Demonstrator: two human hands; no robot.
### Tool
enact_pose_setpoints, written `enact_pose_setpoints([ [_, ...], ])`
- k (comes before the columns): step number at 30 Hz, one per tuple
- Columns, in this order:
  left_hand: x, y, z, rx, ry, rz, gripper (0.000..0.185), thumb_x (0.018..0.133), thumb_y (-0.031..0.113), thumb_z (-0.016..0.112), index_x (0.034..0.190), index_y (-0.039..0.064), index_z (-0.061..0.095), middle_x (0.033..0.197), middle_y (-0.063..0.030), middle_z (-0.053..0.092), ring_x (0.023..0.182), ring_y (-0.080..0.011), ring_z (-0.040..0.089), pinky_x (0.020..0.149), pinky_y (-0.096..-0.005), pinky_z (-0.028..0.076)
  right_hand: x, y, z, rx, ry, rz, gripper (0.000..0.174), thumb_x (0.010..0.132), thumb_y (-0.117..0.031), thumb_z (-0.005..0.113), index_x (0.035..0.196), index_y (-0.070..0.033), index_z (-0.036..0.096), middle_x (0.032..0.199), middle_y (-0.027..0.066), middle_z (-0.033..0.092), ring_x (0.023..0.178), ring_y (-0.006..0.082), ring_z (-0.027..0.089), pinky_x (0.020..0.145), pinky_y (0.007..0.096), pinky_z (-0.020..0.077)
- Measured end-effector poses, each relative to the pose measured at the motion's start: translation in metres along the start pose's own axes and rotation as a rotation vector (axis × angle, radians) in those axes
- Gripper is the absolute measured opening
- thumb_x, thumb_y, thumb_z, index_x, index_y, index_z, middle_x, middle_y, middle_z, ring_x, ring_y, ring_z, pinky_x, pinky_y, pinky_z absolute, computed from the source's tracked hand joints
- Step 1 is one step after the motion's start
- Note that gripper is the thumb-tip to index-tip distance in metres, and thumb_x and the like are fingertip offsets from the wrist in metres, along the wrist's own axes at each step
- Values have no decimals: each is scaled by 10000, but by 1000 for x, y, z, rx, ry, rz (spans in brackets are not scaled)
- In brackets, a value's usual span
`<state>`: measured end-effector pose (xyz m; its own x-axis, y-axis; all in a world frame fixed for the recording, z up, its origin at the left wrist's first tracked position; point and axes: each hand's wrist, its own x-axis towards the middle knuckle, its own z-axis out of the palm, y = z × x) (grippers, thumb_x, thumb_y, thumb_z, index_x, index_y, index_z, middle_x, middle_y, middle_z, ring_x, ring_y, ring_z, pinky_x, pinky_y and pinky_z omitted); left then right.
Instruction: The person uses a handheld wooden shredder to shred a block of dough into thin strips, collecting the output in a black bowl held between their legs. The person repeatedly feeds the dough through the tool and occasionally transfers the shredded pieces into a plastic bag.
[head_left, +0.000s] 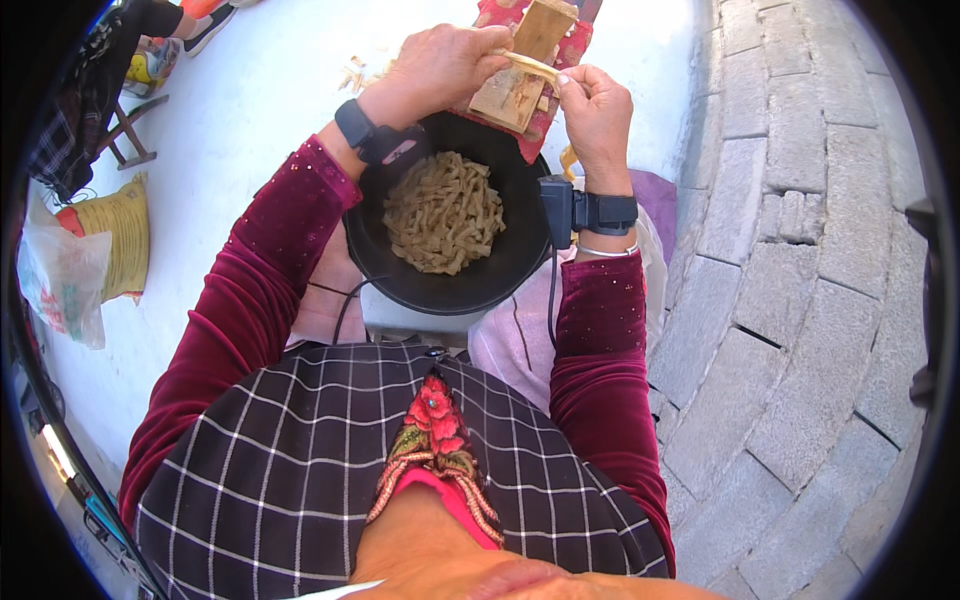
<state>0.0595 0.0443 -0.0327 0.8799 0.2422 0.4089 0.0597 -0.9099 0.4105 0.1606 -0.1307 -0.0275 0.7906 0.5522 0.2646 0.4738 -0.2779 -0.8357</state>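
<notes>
My left hand (442, 71) pinches one end of a pale yellow, twisted strip (534, 66), whose material I cannot tell. My right hand (598, 109) grips the strip farther along, and a loose piece of it hangs below that hand. The stretch between my fingers crosses above a wooden block (510, 97), which rests on a red patterned cloth (534, 142). Nearer to me, a wide black basin (442, 298) holds a heap of short brownish cut strips (445, 214). Both hands are beyond the basin's middle, around the block.
Pale scraps (356, 73) lie on the white ground at the upper left. A yellow woven sack (124, 240) and a white plastic bag (64, 277) stand at the left, below a wooden stool (131, 135) and a seated person's leg (176, 28). Stone paving (787, 285) runs along the right.
</notes>
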Motion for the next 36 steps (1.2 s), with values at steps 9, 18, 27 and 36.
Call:
enact_pose_setpoints([
  [9, 8, -6, 8, 130, -107, -88, 315, 885, 413, 579, 1079, 177, 658, 770, -83, 688, 702, -295, 659, 656, -408, 518, 13, 13, 17, -727, -81, 35, 162, 811, -215, 634, 778, -65, 684, 710, 165, 661, 665, 346, 647, 629, 401, 513],
  [18, -31, 52, -12, -1188, -206, -341, 411, 1028, 361, 347, 1066, 44, 607, 659, -25, 612, 679, -126, 632, 687, -298, 534, -30, -37, 26, 1202, -437, 530, 197, 970, -192, 522, 869, -34, 584, 617, -27, 492, 483, 47, 406, 469, 194, 379],
  [27, -4, 28, -58, -1800, 456, -548, 361, 1033, 373, 318, 801, 125, 438, 553, 51, 302, 456, -82, 273, 432, -230, 269, -38, -59, 19, 1257, -713, 570, 205, 992, -205, 476, 958, -13, 538, 607, -54, 388, 483, 24, 333, 461, 178, 312],
  [36, -36, 57, -29, -721, 205, 55, 348, 980, 223, 416, 1164, 25, 636, 1232, -175, 599, 1187, -260, 541, 1000, -346, 407, -46, -70, 19, 440, -192, -118, 194, 907, -138, 596, 1024, 16, 580, 672, -3, 533, 543, 13, 425, 471, 171, 338],
])
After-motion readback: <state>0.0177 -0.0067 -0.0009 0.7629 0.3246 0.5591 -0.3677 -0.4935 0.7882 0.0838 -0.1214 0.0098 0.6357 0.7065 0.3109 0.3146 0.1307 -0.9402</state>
